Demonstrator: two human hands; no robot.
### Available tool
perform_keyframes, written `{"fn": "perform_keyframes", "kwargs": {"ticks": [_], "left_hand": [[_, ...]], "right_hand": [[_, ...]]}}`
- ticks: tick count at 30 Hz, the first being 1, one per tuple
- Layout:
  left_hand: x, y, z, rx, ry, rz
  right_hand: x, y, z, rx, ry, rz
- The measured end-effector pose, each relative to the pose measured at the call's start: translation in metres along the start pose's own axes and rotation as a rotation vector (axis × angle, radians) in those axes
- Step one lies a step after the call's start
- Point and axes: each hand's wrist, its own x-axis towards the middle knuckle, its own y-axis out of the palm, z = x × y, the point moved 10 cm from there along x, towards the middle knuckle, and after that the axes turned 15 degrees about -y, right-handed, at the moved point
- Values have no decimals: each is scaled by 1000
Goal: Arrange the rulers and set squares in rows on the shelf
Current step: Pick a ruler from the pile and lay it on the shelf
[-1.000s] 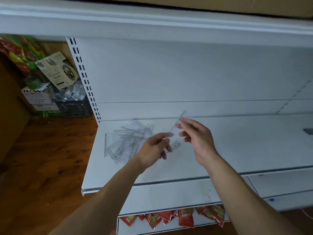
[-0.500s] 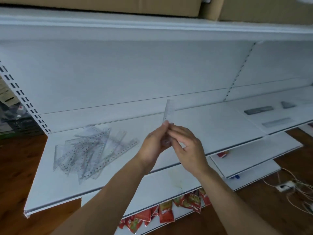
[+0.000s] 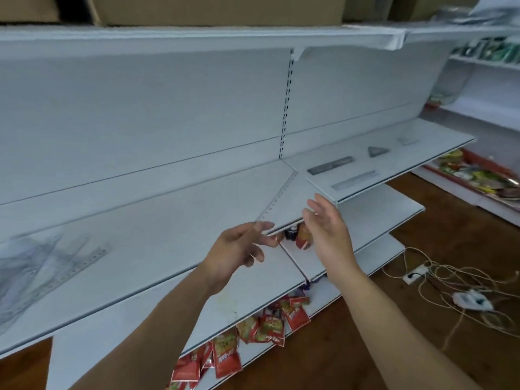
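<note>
My left hand [image 3: 239, 249] pinches the lower end of a clear plastic ruler [image 3: 278, 198], which slants up to the right over the white shelf [image 3: 174, 220]. My right hand [image 3: 327, 226] hovers just right of the ruler with its fingers spread and holds nothing. A loose heap of clear rulers and set squares [image 3: 42, 263] lies at the shelf's far left. On the adjoining shelf section [image 3: 394, 164] to the right lie a dark ruler stack [image 3: 330, 165], a clear ruler [image 3: 354, 179], a triangular set square stack [image 3: 377, 151] and a small pale piece [image 3: 408, 141].
Red snack packets [image 3: 253, 333] hang along the lower shelves. Cables and a white power strip [image 3: 472, 299] lie on the wooden floor at the right. Cardboard boxes [image 3: 219, 9] sit on top of the shelving. Another shelf unit with goods [image 3: 478, 175] stands at far right.
The view has swung right, so the heap now sits at far left. My right hand has let go of the ruler and opened. The left hand alone holds it, now farther right along the shelf.
</note>
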Motion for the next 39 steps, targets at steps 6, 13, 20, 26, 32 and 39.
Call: {"fn": "perform_keyframes", "kwargs": {"ticks": [6,13,20,26,32,39], "left_hand": [[32,73,-2,149,-79,117],[83,116,-17,265,-7,30],[144,177,-77,1022,566,-334],[231,208,-100,965,552,-331],[298,219,-113,929,493,-354],[337,202,-108,892,357,-451]], "right_hand": [[22,-89,-23,147,175,-156],[43,-166,-46,168,170,-309],[94,-233,-93,230,204,-417],[171,-276,-131,205,201,-356],[240,-300,-159,23,121,-159],[309,-285,-167,-490,-239,496]]}}
